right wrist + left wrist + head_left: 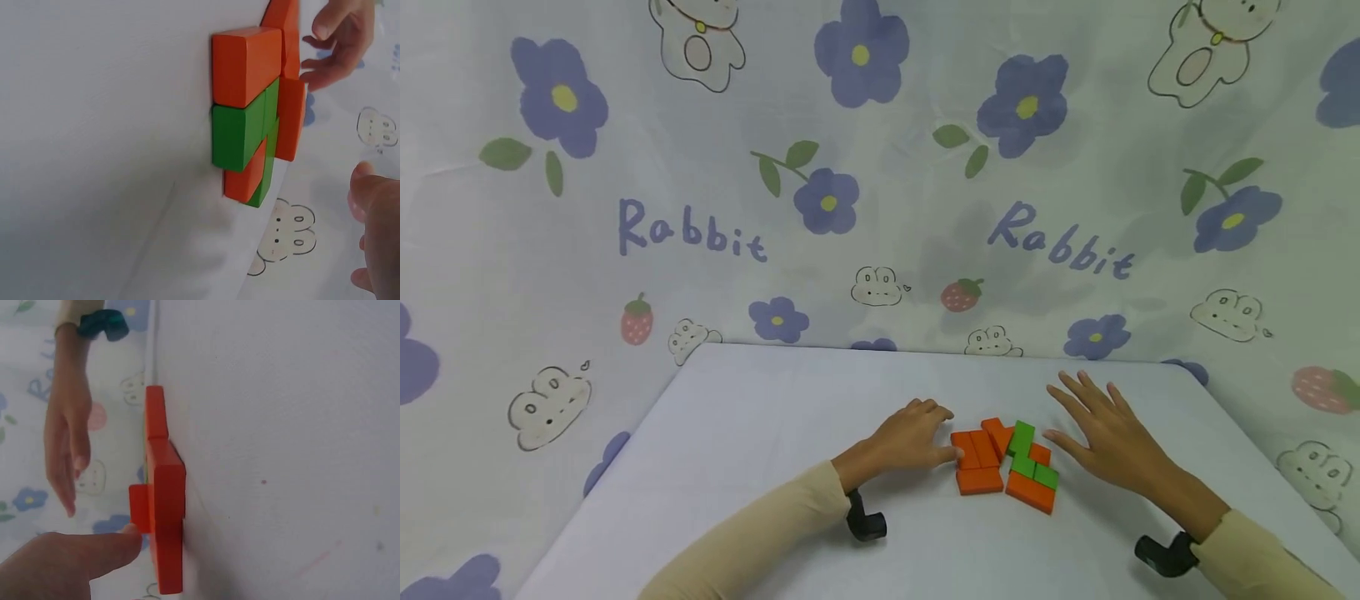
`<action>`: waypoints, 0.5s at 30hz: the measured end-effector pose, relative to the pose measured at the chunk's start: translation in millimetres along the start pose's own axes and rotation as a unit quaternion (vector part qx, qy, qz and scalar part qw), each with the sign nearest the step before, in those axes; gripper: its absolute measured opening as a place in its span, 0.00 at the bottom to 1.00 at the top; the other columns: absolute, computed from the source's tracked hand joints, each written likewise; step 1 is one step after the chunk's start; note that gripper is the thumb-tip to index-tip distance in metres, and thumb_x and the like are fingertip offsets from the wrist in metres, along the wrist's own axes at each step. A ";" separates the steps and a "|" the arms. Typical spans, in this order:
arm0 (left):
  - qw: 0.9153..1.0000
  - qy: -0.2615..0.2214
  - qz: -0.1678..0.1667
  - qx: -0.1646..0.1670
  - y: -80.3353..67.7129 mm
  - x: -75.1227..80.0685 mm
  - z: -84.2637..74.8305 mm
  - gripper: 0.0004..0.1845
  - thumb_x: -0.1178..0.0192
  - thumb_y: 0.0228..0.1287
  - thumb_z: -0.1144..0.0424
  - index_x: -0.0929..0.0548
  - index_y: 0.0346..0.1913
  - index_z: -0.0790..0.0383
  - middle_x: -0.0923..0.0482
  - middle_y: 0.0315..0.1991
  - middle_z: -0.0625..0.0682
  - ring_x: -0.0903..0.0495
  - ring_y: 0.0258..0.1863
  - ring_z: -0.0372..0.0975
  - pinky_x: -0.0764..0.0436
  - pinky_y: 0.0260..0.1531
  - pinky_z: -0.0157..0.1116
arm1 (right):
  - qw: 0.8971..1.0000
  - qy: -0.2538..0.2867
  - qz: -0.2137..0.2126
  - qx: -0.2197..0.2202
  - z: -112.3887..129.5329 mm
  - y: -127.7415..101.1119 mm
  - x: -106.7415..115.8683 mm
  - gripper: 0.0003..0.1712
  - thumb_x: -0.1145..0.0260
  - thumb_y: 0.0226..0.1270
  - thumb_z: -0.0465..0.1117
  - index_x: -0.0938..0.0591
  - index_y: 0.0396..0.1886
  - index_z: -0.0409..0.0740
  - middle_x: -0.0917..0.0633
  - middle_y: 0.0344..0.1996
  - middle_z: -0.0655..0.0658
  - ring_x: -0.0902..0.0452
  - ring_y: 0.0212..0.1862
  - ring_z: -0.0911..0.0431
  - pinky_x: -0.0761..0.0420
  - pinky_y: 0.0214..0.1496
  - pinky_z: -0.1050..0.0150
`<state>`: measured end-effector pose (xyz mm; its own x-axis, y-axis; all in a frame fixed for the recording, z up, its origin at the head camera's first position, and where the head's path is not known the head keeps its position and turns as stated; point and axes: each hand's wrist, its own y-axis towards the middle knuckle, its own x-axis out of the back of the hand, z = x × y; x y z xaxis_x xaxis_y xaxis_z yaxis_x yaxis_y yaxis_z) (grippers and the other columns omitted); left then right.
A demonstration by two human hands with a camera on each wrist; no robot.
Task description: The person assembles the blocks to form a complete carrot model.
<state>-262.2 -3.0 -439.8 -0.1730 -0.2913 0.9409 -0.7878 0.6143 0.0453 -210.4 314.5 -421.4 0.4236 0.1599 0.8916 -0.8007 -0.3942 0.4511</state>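
Several orange-red blocks and several green blocks lie close together on the white table. My left hand point(906, 437) is at the left side of the cluster, its fingers loosely bent. Its thumb tip meets or nearly touches the edge of an orange block point(964, 451); in the left wrist view the thumb is by an orange block point(139, 503). A wide orange block point(979, 481) lies at the near left. Green blocks point(1022, 438) run down the right part, beside another orange block point(1030, 492). My right hand point(1105, 442) hovers right of the cluster, fingers spread and holding nothing.
The blocks rest on a white-covered table point(775, 417). Behind it hangs a pale cloth point(880, 142) printed with purple flowers, rabbits and strawberries. A black wrist device sits on the left wrist point(867, 521) and another on the right wrist point(1167, 556).
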 end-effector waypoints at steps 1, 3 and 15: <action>1.000 0.001 0.003 -0.003 0.7 -1.9 -0.5 0.33 0.38 0.63 0.38 0.23 0.65 0.54 0.24 0.63 0.50 0.25 0.61 0.43 0.23 0.62 0.43 | 1.000 0.001 0.007 -0.001 1.5 1.8 -0.5 0.45 0.24 0.56 0.54 0.30 0.72 0.46 0.31 0.72 0.35 0.41 0.74 0.34 0.52 0.75 0.31; 1.000 0.002 0.007 -0.011 2.1 -5.9 -1.4 0.33 0.37 0.63 0.38 0.23 0.64 0.54 0.23 0.61 0.49 0.25 0.59 0.42 0.23 0.60 0.41 | 1.000 0.005 0.018 -0.003 5.0 5.0 -1.0 0.45 0.25 0.57 0.55 0.30 0.72 0.47 0.31 0.73 0.35 0.40 0.74 0.33 0.52 0.75 0.31; 0.998 0.031 0.018 -0.047 6.0 -7.7 -6.7 0.27 0.36 0.63 0.45 0.20 0.63 0.51 0.21 0.54 0.47 0.26 0.48 0.37 0.21 0.49 0.32 | 0.999 0.014 0.034 0.009 16.9 4.4 -7.8 0.42 0.26 0.59 0.54 0.29 0.72 0.48 0.32 0.74 0.37 0.41 0.75 0.35 0.46 0.73 0.30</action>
<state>-261.7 7.8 -444.6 -0.1601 -0.2238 0.9614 -0.7220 0.6908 0.0406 -210.1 296.3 -427.1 0.3563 0.1564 0.9212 -0.8195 -0.4213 0.3885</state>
